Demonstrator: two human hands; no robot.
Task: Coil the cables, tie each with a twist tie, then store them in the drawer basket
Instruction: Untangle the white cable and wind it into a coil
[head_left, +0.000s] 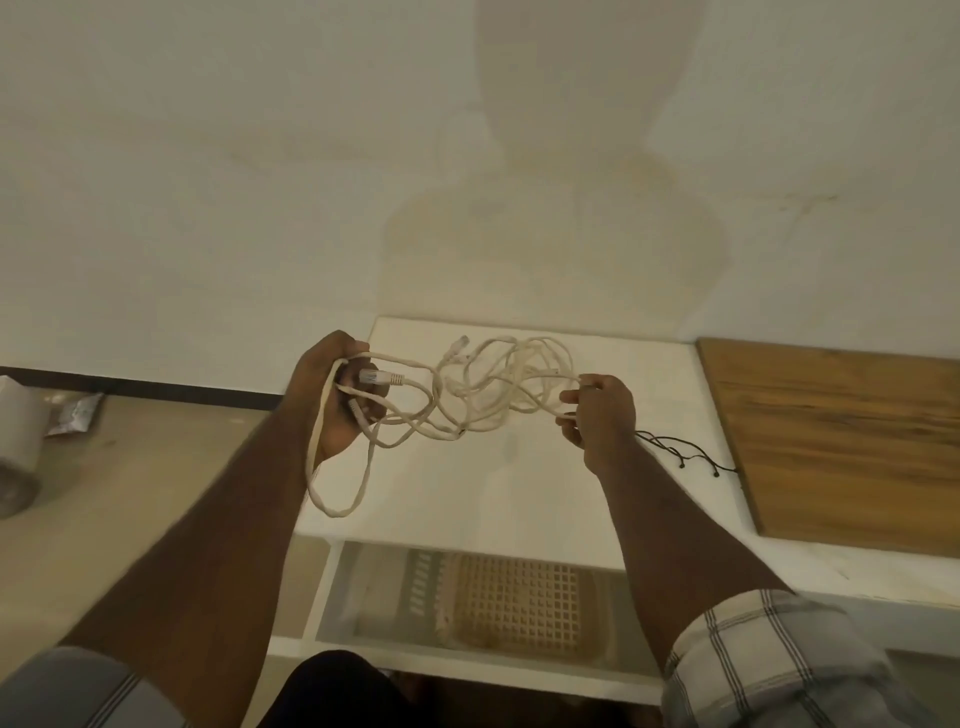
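- Closest to the person, low down, is the pale plastic drawer basket with a grid of small holes (514, 603). It sits in the open white drawer (324, 597), and I see no cables in it, so I think the storing part is not done yet.
- The left hand (337, 400) is curled around a few loops of the long cream-white cable with clear plastic plugs (488, 389). One loop hangs down below that hand, and a plug end pokes out by the fingers.
- The right hand (597, 415) pinches another part of the same cable between its thumb and fingers.
- Between the two hands the cable is a loose, messy tangle held up over the white table top (519, 493).
- I think the step now is coiling. To do it well, the right hand should feed one strand at a time, and the left hand should keep every loop the same size.
- The tangle is what stands in the way. Pulling hard could make a knot, so the loops may need to be shaken loose first.
- The thin black twist ties (685, 452) lie on the table just beside the right wrist, ready for tying.
- Past them, on the right, lies a flat brown wooden board (831, 441).
- Far off on the left is a grey roll (15, 447) with a small shiny packet (75, 413) near it.
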